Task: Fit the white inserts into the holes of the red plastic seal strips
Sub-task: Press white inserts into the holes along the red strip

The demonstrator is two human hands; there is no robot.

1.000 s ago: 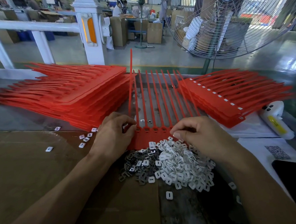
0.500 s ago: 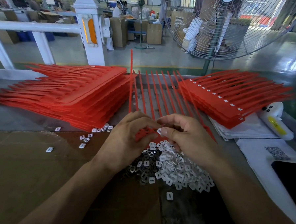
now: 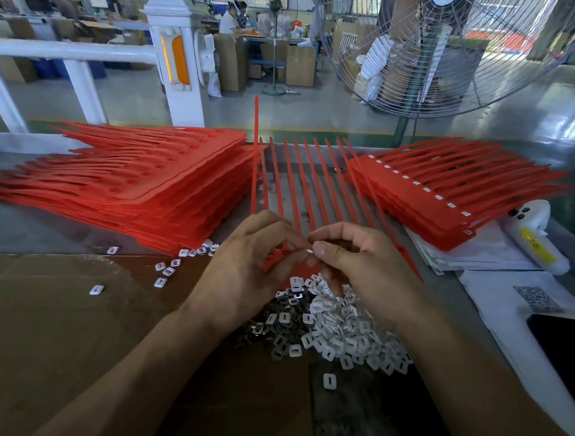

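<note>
While the left hand [image 3: 245,266] grips the near end of a red seal strip set [image 3: 298,197], the right hand [image 3: 358,264] pinches one white insert [image 3: 309,251] at that end, just above the insert heap [image 3: 338,328]. Two red stacks flank the set: blank [image 3: 138,192] left of it, fitted [image 3: 444,189] right. Eight or so loose inserts [image 3: 164,272] lie left of the heap.

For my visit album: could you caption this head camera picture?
Left hand holds a red seal strip while right hand pinches a white insert above the insert pile.
</note>
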